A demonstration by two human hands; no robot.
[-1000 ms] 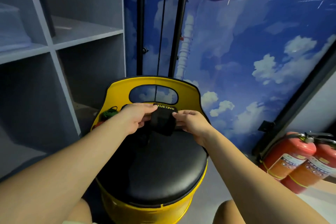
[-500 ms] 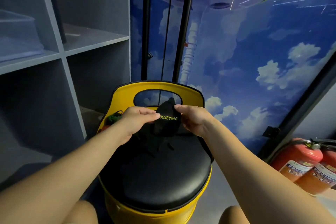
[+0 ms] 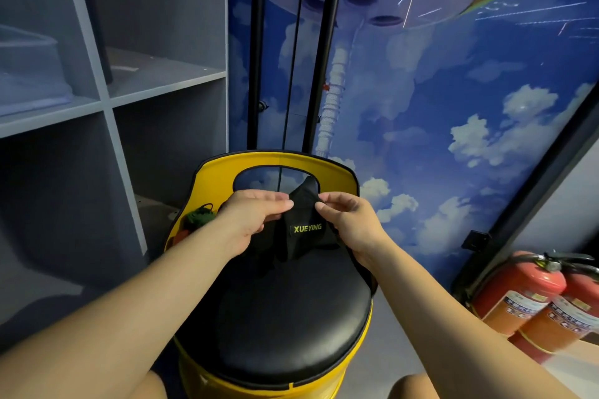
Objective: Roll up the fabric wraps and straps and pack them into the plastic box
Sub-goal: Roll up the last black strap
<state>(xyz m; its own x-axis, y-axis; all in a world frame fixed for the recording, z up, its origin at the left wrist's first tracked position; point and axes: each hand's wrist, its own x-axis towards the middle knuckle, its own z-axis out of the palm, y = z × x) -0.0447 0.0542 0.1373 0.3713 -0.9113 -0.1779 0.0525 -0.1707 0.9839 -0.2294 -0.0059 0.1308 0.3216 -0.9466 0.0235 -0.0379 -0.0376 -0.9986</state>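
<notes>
Both hands meet over the back of a yellow stool [image 3: 337,175], holding a black fabric wrap [image 3: 303,230] between them. The left hand [image 3: 256,217] pinches the wrap's upper left edge, thumb and fingertips closed on the cloth. The right hand [image 3: 348,219] grips its right side, fingers curled into the fabric with the forefinger and thumb nipping the top edge. The wrap hangs bunched between them (its label reads XUEYING in yellow-green letters), one corner sticking up in front of the cut-out in the stool's backrest, its lower folds touching the black seat cushion [image 3: 285,317].

A green fabric bundle [image 3: 199,217] sits at the stool's left edge, just beside the left wrist, with something orange below it that is too hidden to identify. A grey shelf unit [image 3: 162,78] stands to the left, and a translucent plastic box [image 3: 29,71] rests in its upper left compartment, well apart from the wrap. Two red fire extinguishers [image 3: 531,298] stand on the floor at the right, before a wall [image 3: 453,113] painted with blue sky and clouds.
</notes>
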